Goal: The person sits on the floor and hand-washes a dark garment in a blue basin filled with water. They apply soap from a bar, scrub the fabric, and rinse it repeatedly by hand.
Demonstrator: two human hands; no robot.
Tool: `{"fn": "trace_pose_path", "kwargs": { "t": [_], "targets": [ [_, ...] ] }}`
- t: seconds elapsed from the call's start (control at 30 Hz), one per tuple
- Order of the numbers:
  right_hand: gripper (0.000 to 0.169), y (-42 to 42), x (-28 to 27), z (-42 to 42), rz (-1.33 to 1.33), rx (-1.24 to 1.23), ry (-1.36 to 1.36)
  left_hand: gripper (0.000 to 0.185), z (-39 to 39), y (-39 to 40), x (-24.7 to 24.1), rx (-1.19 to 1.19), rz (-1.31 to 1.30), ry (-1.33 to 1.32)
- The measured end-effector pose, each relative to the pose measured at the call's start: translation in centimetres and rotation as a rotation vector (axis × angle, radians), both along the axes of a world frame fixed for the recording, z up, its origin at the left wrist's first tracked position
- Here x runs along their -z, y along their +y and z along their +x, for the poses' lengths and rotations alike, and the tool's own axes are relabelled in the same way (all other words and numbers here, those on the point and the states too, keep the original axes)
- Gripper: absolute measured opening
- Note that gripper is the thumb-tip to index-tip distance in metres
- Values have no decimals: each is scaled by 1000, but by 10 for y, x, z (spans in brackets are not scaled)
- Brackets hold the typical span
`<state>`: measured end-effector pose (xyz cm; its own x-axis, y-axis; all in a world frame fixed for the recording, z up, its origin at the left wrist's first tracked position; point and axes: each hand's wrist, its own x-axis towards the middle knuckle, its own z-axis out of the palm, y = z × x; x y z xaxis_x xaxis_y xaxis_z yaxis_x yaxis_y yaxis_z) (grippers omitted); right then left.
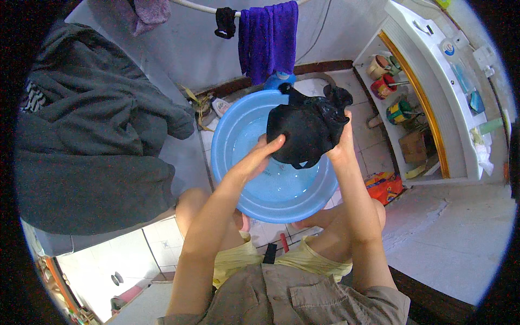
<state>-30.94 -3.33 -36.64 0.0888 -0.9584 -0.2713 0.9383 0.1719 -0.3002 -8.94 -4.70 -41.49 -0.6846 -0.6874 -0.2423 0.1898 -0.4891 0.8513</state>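
A black cloth item (pixel 302 132), perhaps a bra or a cap, is held up between my two hands over a round blue plastic basin (pixel 227 178). My left hand (pixel 262 154) grips its near left edge, thumb on top. At its right side, my right hand (pixel 341 138) holds the edge, with its fingers partly hidden behind the cloth. Loose dark parts of the item stick up at the far side, over the basin's rim. Clear water (pixel 280 185) lies in the basin below, and light glints on it.
A dark grey garment (pixel 97 142) hangs at the left. Beyond the basin, a purple towel (pixel 268 40) hangs from a white rail. A white bottle (pixel 220 106) stands by the basin's far left rim. Right, a low cabinet (pixel 414 101) holds several pots; an orange bag (pixel 384 187) lies nearby.
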Motion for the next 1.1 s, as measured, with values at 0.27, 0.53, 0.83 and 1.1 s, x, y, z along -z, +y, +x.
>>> {"fn": "trace_pose_path", "kwargs": {
  "t": [0.27, 0.53, 0.83, 1.1],
  "targets": [
    [39, 12, -3, 32, 70, -6, -26, 85, -18, 2, 10, -98, 420, 304],
    [37, 10, -4, 7, 225, 136, 646, 79, -14, 0, -30, -361, 100, 40],
    [57, 17, -13, 0, 6, -305, 845, 39, -4, -5, -33, -329, -511, -422],
    [55, 16, -13, 23, -86, -395, 1140, 38, -5, -1, -35, -189, -523, -480]
  ]
}}
